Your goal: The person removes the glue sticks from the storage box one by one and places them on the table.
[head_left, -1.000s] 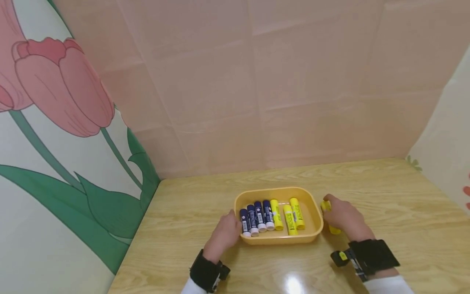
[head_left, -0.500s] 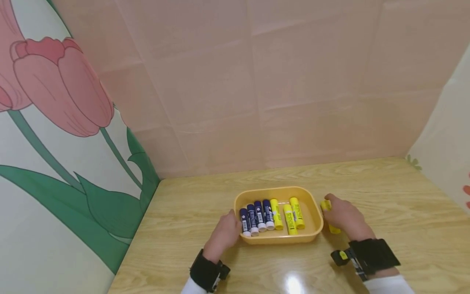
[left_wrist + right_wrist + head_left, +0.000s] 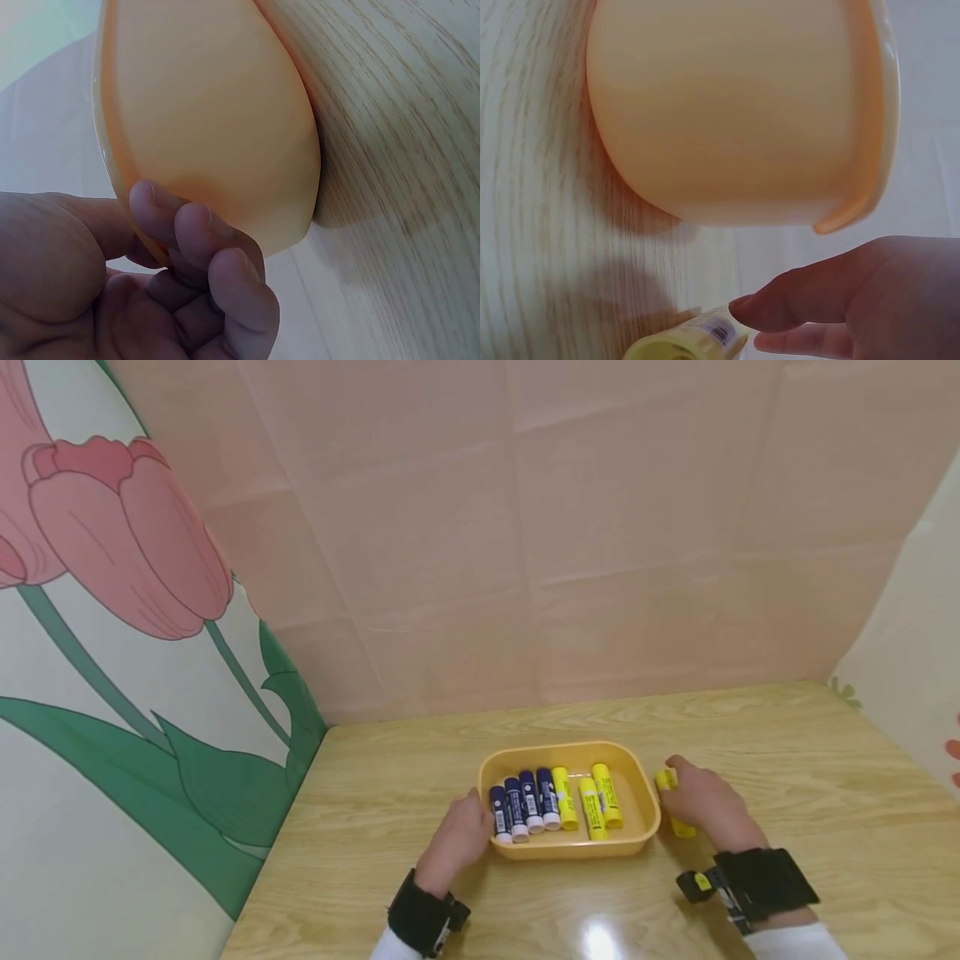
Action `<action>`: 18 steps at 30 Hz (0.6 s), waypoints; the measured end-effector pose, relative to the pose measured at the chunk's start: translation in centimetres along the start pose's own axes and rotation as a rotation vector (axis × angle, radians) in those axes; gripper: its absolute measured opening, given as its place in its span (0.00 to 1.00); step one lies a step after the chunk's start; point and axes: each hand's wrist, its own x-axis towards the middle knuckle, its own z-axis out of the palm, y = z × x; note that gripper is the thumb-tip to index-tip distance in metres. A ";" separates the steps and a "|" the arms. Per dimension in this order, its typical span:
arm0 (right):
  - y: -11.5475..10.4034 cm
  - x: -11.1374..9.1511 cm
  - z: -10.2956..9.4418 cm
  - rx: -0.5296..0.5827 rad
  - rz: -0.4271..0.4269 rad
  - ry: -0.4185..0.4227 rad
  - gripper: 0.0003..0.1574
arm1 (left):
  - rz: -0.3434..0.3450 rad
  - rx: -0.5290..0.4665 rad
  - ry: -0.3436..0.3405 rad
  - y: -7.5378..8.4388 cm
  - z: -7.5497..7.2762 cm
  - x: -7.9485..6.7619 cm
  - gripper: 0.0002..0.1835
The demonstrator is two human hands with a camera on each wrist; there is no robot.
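A yellow-orange plastic tray (image 3: 570, 850) stands on the table. Inside lie several dark blue glue sticks (image 3: 528, 800) with white ends and three yellow glue sticks (image 3: 592, 808), side by side. My left hand (image 3: 461, 828) grips the tray's left rim. In the left wrist view its thumb lies over the rim and the curled fingers (image 3: 244, 289) are against the outer wall. Beyond the tray's right end, my right hand (image 3: 705, 806) pinches another yellow glue stick (image 3: 701, 337) that lies low at the tabletop; the hand hides its middle. The right thumb's tip touches the label.
The wood-grain table (image 3: 375, 793) extends around the tray on all sides. A pinkish covered wall (image 3: 525, 568) rises at the back. Panels stand to the left, with a painted tulip (image 3: 127, 535), and to the right. Each wrist wears a black camera strap (image 3: 765, 885).
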 end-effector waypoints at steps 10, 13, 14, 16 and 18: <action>0.0 -0.1 0.0 -0.004 0.020 -0.009 0.45 | 0.015 -0.011 0.006 0.2 -0.1 -0.4 0.17; 0.0 -0.1 -0.1 0.001 0.029 -0.010 0.46 | 0.016 -0.009 0.008 0.2 0.0 -0.3 0.18; 0.0 -0.2 -0.1 0.002 0.030 -0.009 0.46 | 0.017 -0.010 0.009 0.2 0.0 -0.3 0.18; 0.0 -0.2 -0.2 0.004 0.030 -0.008 0.47 | 0.013 -0.009 0.007 0.2 0.0 -0.3 0.19; 0.0 -0.4 -0.4 0.005 0.027 -0.004 0.47 | 0.005 -0.009 0.002 0.2 0.0 -0.3 0.19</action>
